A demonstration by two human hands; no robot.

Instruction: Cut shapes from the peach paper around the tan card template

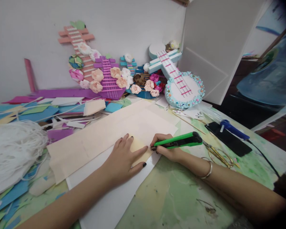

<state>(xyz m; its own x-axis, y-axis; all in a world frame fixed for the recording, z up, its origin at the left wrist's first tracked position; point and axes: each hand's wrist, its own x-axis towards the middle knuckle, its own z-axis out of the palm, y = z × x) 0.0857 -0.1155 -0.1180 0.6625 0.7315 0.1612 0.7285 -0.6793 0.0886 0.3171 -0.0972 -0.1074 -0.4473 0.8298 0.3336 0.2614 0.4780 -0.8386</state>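
My right hand (166, 148) is closed around a green utility knife (181, 140), its tip end low against the edge of a small pale-yellow piece (136, 147). Fingers spread, my left hand (125, 156) presses flat on that yellow piece and covers part of it. Beneath lie a white sheet (105, 200) and a long cream sheet (85, 148) that stretches toward the back. The knife's blade is too small to make out. A metal bangle (209, 169) circles my right wrist.
Gold scissors (220, 156), a black phone (228, 138) and a blue glue gun (235, 129) with a cord lie at right. Decorated paper instruments (184, 87) lean along the wall. White string (16, 149) and coloured scraps (41, 111) crowd the left.
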